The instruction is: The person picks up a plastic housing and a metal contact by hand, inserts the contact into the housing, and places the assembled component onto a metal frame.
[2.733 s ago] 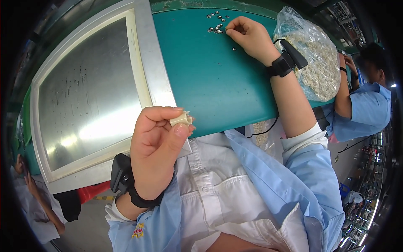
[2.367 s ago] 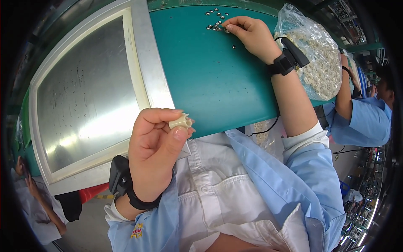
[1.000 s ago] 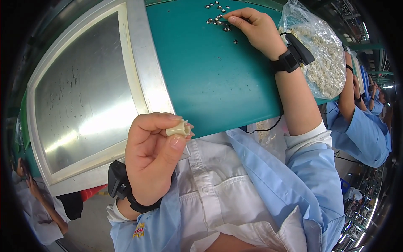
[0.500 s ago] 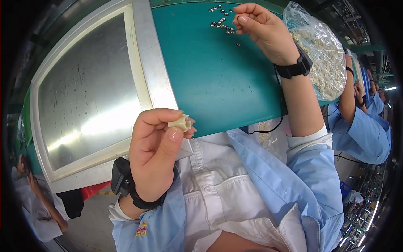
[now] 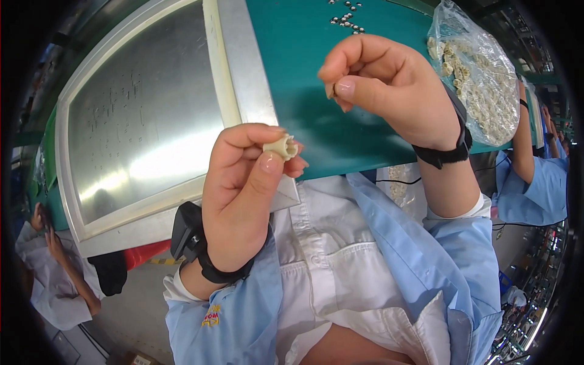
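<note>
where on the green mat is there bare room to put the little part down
Bare green mat lies between the metal tray and the right hand. Crowded spots: small metal beads at the far edge, and the bag of parts on the right.

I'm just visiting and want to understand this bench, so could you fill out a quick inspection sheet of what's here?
Surface: green mat beside a metal-framed panel.
Job's things: small cream plastic part; small metal pieces on the mat.
Clutter: clear bag of cream parts.
Hands: left hand pinches the cream part; right hand is raised, fingertips pinched together, contents too small to tell.
Cables: black cable under the mat's edge.
Surroundings: co-workers' blue sleeve at right.
</note>
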`<state>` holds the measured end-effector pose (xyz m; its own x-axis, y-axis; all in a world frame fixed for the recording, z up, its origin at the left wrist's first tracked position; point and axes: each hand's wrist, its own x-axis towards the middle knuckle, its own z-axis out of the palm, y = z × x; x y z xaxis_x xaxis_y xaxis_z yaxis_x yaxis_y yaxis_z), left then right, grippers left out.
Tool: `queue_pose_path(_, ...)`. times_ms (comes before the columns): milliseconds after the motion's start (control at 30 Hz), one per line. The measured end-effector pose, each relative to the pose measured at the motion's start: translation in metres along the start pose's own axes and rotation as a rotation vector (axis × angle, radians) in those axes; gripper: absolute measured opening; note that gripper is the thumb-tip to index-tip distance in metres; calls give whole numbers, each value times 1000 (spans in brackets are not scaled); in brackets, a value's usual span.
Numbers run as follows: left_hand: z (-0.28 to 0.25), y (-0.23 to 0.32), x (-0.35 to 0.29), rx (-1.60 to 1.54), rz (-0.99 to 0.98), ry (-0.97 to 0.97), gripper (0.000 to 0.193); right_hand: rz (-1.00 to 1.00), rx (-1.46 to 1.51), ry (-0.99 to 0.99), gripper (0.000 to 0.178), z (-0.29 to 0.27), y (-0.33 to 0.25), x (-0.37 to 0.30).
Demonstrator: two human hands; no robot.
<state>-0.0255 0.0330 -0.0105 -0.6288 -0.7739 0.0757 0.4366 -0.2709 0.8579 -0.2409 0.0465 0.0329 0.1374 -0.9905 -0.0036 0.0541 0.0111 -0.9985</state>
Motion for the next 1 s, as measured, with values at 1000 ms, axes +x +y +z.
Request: queue_pose_path(1000,1,-8,-3,-32,152,58,16,17,99,-46,13,55,13,-9)
